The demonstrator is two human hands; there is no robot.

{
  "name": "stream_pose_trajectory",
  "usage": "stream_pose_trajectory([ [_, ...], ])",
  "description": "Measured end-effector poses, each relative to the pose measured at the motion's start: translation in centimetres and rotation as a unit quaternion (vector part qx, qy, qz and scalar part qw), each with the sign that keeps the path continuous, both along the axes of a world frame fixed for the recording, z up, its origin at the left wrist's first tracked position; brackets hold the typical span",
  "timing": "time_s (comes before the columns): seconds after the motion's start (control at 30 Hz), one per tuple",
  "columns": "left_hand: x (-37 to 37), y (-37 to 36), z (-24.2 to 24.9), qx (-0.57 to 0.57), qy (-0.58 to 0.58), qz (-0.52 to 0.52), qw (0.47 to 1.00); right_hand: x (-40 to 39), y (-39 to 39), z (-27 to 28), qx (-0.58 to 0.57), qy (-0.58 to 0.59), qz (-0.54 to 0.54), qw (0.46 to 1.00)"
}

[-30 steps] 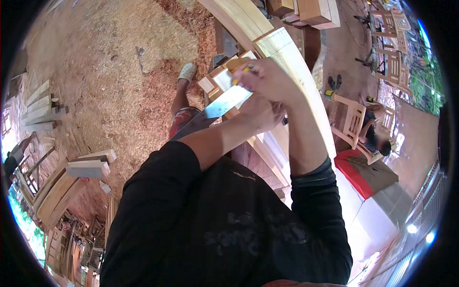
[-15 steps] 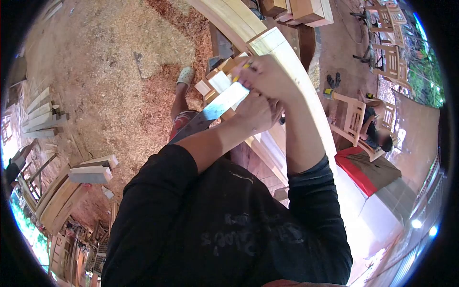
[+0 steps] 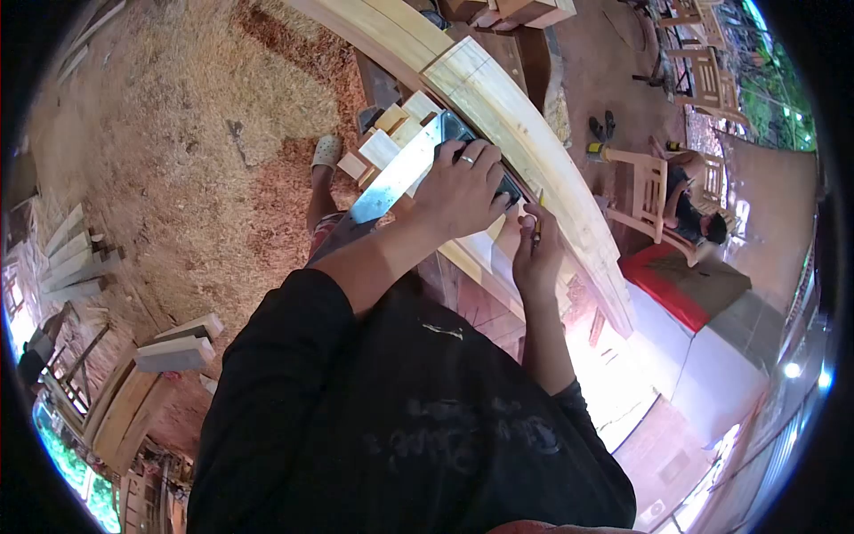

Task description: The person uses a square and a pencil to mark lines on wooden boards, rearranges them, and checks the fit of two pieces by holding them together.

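My left hand (image 3: 458, 187), with a ring on one finger, is closed over the black handle (image 3: 454, 127) of what looks like a handsaw. The handle lies along the near edge of a long, curved wooden board (image 3: 534, 142). Its broad metal blade (image 3: 387, 184) points back toward my left side, over small wood blocks. My right hand (image 3: 538, 254) is just right of the handle, by the board's edge, its fingers closed around a slim yellow pencil (image 3: 537, 230). Part of the handle is hidden under my left hand.
Several cut wood blocks (image 3: 382, 147) sit beneath the blade. Sawdust (image 3: 196, 151) covers the floor on the left, with stacked timber pieces (image 3: 76, 258) farther off. A person (image 3: 689, 209) sits among wooden chairs (image 3: 640, 191) at right. A red-edged cover (image 3: 685, 285) lies nearby.
My right hand has moved back from beyond the left hand, with the pencil, to the board's near side. My left hand has flattened over the handle, which now lies against the board's edge.
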State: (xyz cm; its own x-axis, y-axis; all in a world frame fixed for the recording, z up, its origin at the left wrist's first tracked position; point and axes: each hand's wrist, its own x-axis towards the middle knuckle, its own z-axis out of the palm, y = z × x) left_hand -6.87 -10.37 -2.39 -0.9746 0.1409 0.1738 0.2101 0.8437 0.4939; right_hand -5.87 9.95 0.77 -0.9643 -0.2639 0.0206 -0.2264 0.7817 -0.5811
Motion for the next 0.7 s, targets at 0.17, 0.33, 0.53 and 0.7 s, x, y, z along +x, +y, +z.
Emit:
stream_pose_trajectory([
  [0.17,0.0,-0.3,0.6,-0.020,-0.019,-0.006,1.000,0.0,-2.1,-2.1,-0.072,0.021,-0.052,0.996],
  [0.33,0.1,-0.4,0.6,-0.020,-0.010,0.005,1.000,-0.9,-3.4,-3.2,-0.123,0.030,-0.068,0.990],
  [0.53,0.0,-0.4,0.8,-0.026,-0.045,0.005,0.999,-1.3,-3.6,-3.8,-0.168,0.001,-0.071,0.983],
  [0.7,0.2,-0.4,0.6,-0.029,-0.050,0.011,0.998,-1.3,-3.7,-3.9,-0.220,-0.038,-0.096,0.970],
])
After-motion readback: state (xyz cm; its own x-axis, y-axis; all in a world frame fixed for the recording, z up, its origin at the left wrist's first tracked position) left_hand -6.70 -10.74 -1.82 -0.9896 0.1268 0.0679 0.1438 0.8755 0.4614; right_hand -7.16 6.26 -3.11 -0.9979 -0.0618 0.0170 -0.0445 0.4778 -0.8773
